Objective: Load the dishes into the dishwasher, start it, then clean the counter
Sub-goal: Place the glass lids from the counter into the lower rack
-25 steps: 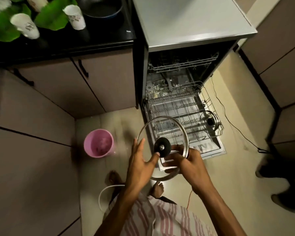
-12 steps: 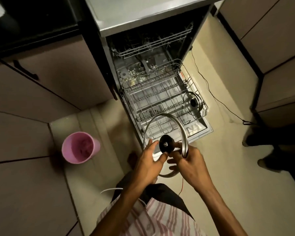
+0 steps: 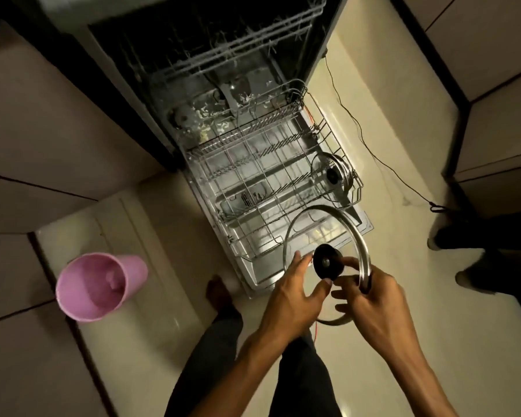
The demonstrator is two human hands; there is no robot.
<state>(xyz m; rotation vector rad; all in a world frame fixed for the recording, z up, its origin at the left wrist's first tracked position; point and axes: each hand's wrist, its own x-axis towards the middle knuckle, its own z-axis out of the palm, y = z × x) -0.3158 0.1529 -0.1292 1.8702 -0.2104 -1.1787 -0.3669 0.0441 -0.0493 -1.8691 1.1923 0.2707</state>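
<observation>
Glass lid (image 3: pixel 306 233) held over front edge of pulled-out lower rack (image 3: pixel 253 176), at about 5 o'clock of the open dishwasher (image 3: pixel 223 55). Round, so no long axis; tilted, knob side facing up toward the camera, steel rim running from 12 o'clock round to the right hand. Black knob (image 3: pixel 328 261) at centre.

Right hand (image 3: pixel 370 299): fingers (image 3: pixel 343 296) curled under the lid, thumb over the rim at 3 o'clock of the knob; gripping the rim. Forearm entering from 5 o'clock, wrist bent inward.

Left hand (image 3: pixel 292 296): fingers loosely spread, nearly straight, reaching up along the lid's left rim at 9 o'clock of the knob; thumb tip touching the knob's lower edge. Cannot tell whether the fingertips touch the glass. Forearm entering from 6 o'clock.

Second glass lid (image 3: pixel 333 176) standing on edge in the rack's right front corner, at 1 o'clock of the held lid, well apart from it.

Pink bucket (image 3: pixel 100 287) on the floor (image 3: pixel 163 281) at 9 o'clock of the hands. Thin cable (image 3: pixel 373 145) trailing on the floor at 3 o'clock of the rack. Bare foot (image 3: pixel 220 293) just left of the dishwasher door (image 3: pixel 262 275).
</observation>
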